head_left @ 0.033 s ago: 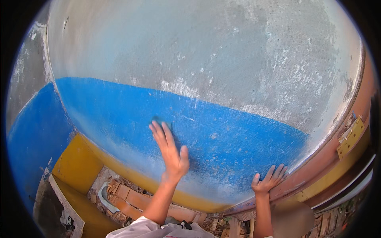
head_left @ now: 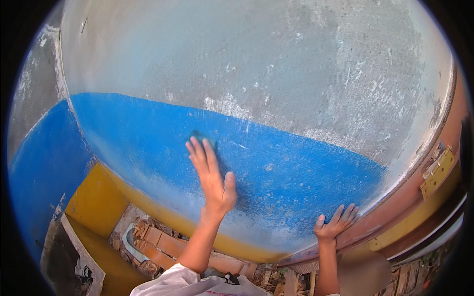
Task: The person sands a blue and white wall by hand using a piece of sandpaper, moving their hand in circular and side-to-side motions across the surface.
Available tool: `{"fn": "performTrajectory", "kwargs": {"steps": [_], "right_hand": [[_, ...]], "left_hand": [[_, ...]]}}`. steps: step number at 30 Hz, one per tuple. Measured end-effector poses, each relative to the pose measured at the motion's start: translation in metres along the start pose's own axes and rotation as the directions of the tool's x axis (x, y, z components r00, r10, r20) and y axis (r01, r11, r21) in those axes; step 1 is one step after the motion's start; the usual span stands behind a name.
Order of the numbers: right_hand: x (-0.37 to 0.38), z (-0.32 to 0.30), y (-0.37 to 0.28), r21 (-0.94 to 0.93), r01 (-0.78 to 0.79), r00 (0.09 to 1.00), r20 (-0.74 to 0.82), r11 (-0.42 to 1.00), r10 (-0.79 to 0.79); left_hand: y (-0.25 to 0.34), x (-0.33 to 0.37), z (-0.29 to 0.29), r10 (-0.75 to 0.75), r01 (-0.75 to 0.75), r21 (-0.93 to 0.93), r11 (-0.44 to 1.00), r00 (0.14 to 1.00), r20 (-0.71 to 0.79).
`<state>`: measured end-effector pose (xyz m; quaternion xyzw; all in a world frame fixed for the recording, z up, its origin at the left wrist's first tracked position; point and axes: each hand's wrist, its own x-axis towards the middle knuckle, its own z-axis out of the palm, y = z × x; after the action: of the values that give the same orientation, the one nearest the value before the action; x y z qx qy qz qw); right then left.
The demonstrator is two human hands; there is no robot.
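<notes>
In front of me is a wall painted blue (head_left: pixel 276 167) low down, under bare grey plaster (head_left: pixel 222 54). My left hand (head_left: pixel 213 180) lies flat on the blue, fingers stretched upward and thumb apart. Beneath its fingers it presses a dark, thin piece of sandpaper (head_left: pixel 197 134) to the wall; only a blurred edge shows past the fingertips, the rest is hidden. Lower right, my right hand (head_left: pixel 336 223) rests with fingers spread on the wall near its right edge, holding nothing.
Pale scuffs mark the lower blue, above a yellow band (head_left: pixel 249 254). A yellow ledge (head_left: pixel 106 251) juts out at lower left. Bricks (head_left: pixel 160 244) and rubble lie below, beside a curved pale piece (head_left: pixel 131 244). Brown frame with a yellow hinge (head_left: pixel 438 172) borders the right side.
My left hand has slid a little up the wall, and the sandpaper's dark edge has moved up with it. My right hand stays in place.
</notes>
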<state>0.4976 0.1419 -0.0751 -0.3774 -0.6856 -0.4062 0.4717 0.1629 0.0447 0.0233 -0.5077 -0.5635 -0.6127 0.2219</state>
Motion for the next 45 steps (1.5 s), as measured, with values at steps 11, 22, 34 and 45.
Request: {"fn": "performTrajectory", "kwargs": {"steps": [11,22,34,45], "right_hand": [[0.014,-0.003,-0.001,-0.03,0.016,1.0,-0.027,0.999,-0.017],[0.002,0.001,-0.006,-0.002,-0.039,0.999,-0.005,0.999,0.039],[0.01,-0.003,-0.007,-0.005,-0.015,1.0,-0.005,1.0,0.015],[0.005,0.003,-0.006,0.013,-0.048,0.998,-0.027,0.999,0.048]], "left_hand": [[-0.01,-0.044,0.009,-0.091,0.09,-0.018,0.996,0.995,-0.05],[-0.022,-0.046,0.002,-0.134,0.137,0.029,0.99,0.988,-0.074],[-0.014,-0.065,0.002,-0.159,0.153,0.14,0.978,0.987,0.033],[-0.002,-0.068,0.008,-0.009,-0.019,0.176,0.984,0.987,0.159]]}}
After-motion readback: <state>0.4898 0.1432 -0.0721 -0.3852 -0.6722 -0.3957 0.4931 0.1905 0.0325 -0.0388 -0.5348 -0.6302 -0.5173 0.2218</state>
